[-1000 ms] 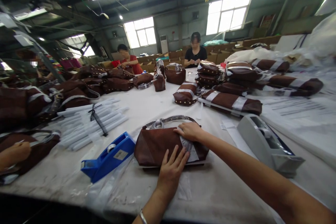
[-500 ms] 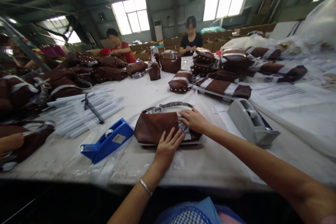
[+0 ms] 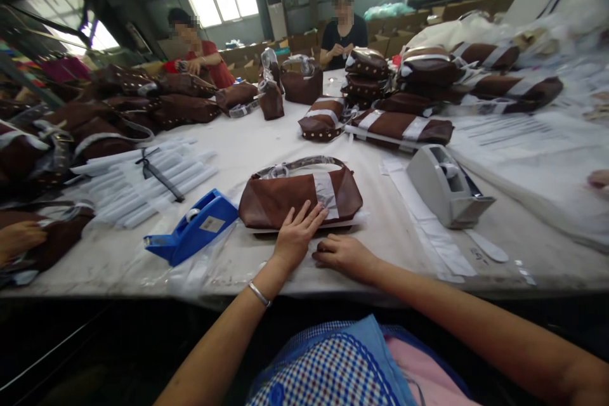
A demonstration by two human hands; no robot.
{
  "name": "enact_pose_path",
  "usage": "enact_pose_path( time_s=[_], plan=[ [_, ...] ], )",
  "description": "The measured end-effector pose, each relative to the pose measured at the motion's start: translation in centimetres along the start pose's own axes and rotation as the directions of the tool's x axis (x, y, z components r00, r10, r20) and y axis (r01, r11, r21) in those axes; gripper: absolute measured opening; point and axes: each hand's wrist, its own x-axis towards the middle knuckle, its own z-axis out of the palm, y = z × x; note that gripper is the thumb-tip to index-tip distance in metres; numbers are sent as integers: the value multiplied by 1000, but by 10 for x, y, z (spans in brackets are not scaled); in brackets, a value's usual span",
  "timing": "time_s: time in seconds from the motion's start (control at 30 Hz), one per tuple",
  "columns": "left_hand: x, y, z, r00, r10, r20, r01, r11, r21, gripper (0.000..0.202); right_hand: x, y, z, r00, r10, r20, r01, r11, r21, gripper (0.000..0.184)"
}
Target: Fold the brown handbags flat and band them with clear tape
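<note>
A brown handbag (image 3: pixel 280 200) with a white paper band and a wrapped handle lies flat on the white table (image 3: pixel 371 247) in front of me. My left hand (image 3: pixel 297 235) rests open on the bag's near edge, fingers spread flat. My right hand (image 3: pixel 345 255) lies on the table just in front of the bag, beside my left hand. Its fingers are curled in, and whatever they pinch is hidden.
A blue tape dispenser (image 3: pixel 195 228) sits left of the bag, a grey one (image 3: pixel 445 187) to the right. White tubes (image 3: pixel 143 181) lie at the left. Brown bags (image 3: pixel 404 127) are piled around the table. Two people sit at the far side. Another person's hand (image 3: pixel 16 238) shows at the far left.
My right hand has come off the bag's top and down onto the table in front of it. My left hand has stayed on the bag. The view has tilted down.
</note>
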Motion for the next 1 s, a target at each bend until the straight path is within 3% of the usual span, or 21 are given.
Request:
enact_pose_path(
  time_s=[0.17, 0.43, 0.53, 0.63, 0.73, 0.87, 1.0],
  plan=[
    [0, -2, -1, 1000, 17, 1, -17, 1000, 5, 73, -21, -4, -10, 996, 23, -90, -28, 998, -52, 21],
    [-1, 0, 1, 1000, -2, -17, 2, 1000, 24, 71, -51, -10, -27, 966, 224, -129, -205, 968, 145, 23],
    [-3, -2, 3, 999, 10, -35, -9, 999, 41, 68, -48, -8, -25, 965, 183, -186, -144, 968, 204, 25],
    [-5, -3, 5, 998, 17, -58, -14, 999, 52, 63, -44, -3, -24, 976, 137, -170, -95, 968, 233, 29],
    [-5, -4, 7, 995, 28, -101, -22, 998, 63, 62, -40, 2, -24, 982, 127, -143, -105, 983, 147, 34],
    [-5, -3, 8, 991, 49, -123, -38, 995, 87, 61, -36, 3, -29, 982, 60, -181, -68, 997, -36, 21],
    [-6, -2, 10, 987, 60, -149, -44, 993, 108, 56, -28, 2, -46, 974, 14, -224, -11, 1000, 14, 18]
  ],
)
